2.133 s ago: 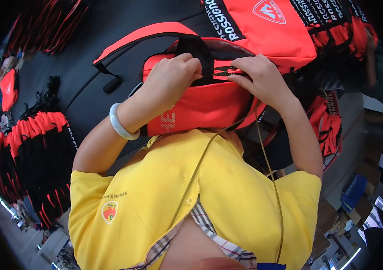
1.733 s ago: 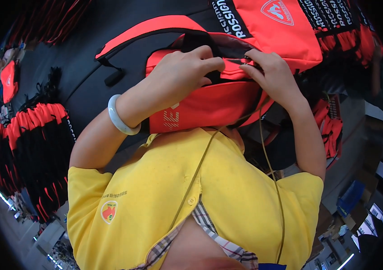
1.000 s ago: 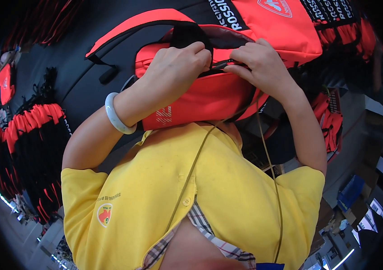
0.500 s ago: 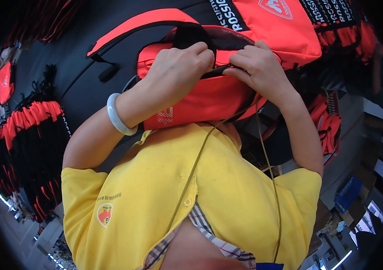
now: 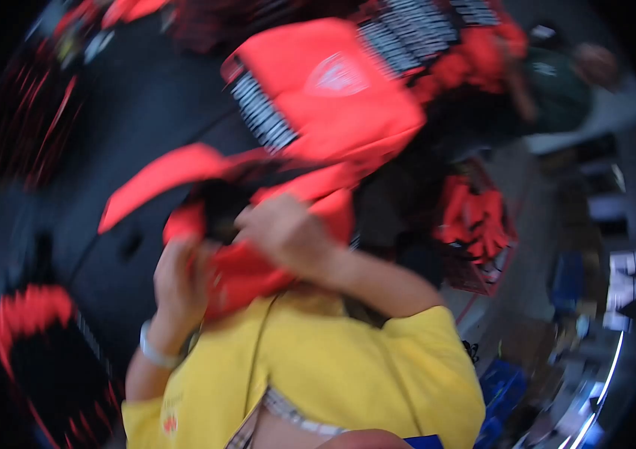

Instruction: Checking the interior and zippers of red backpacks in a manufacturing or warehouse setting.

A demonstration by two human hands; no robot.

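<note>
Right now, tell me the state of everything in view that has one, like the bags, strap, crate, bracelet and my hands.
Near red bag: open, dark inside showing
Strap: arching leftward
Far red bag: lying, emblem up
Crate: holding red pieces
Bracelet: worn
Left hand: at near red bag, grip blurred
Right hand: curled at its opening, grip unclear
</note>
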